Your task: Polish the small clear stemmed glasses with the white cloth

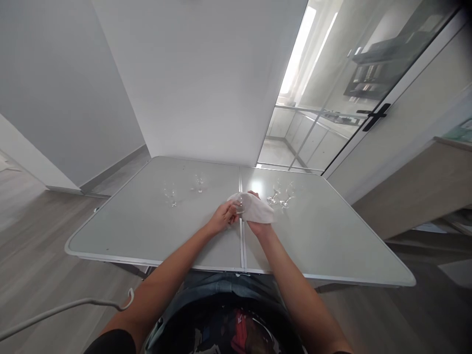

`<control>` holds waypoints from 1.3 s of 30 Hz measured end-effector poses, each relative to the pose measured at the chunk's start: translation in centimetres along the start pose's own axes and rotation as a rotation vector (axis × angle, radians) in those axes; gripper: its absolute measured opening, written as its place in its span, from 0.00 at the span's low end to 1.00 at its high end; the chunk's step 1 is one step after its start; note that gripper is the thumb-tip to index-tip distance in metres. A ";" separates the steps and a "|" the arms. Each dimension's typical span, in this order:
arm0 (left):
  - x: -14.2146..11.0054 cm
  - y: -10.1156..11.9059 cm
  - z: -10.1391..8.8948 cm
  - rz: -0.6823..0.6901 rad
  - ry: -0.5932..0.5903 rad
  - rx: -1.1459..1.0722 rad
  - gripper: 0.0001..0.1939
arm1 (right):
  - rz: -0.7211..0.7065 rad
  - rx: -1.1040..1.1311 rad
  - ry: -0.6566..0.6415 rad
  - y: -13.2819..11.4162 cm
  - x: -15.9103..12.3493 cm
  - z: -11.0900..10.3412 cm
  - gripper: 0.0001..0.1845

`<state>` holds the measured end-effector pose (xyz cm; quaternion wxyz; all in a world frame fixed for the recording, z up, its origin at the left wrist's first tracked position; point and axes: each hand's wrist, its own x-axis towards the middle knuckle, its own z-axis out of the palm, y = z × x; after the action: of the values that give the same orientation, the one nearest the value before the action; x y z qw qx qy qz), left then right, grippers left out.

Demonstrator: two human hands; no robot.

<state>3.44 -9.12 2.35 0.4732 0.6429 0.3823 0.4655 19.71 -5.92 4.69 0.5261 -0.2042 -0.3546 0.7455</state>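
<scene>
Over the middle seam of a pale folding table [129,226], both hands meet at a clear glass [241,202]. My left hand [224,215] is closed on the glass from the left side. A white cloth [260,210] lies over and around my right hand [260,227], which grips it against the glass. Part of the right fingers is hidden under the cloth. To the right stand two clear stemmed glasses [273,199] on the tabletop. More small clear glasses [173,196] are at the left, faint against the surface, with another glass [199,184] farther back.
A white wall [199,83] rises behind the table. At the back right is a glass door [313,113] with a black handle [375,117]. Wooden furniture [416,182] stands to the right. A white cable or hook [84,302] crosses the lower left.
</scene>
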 end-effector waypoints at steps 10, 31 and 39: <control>-0.2 -0.5 0.1 -0.039 0.336 0.750 0.26 | 0.065 0.185 -0.084 2.1 0.2 1.3 0.26; 0.3 0.5 0.7 -0.069 0.294 0.402 0.32 | -0.160 0.082 0.223 2.3 1.3 2.8 0.22; 0.1 1.3 1.8 -0.232 -0.082 -0.318 0.36 | 0.052 0.019 -0.058 0.2 1.7 2.6 0.22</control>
<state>5.23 -9.85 3.37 0.6343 0.5300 0.3558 0.4360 17.18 -5.19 6.37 0.4980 -0.1867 -0.3571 0.7679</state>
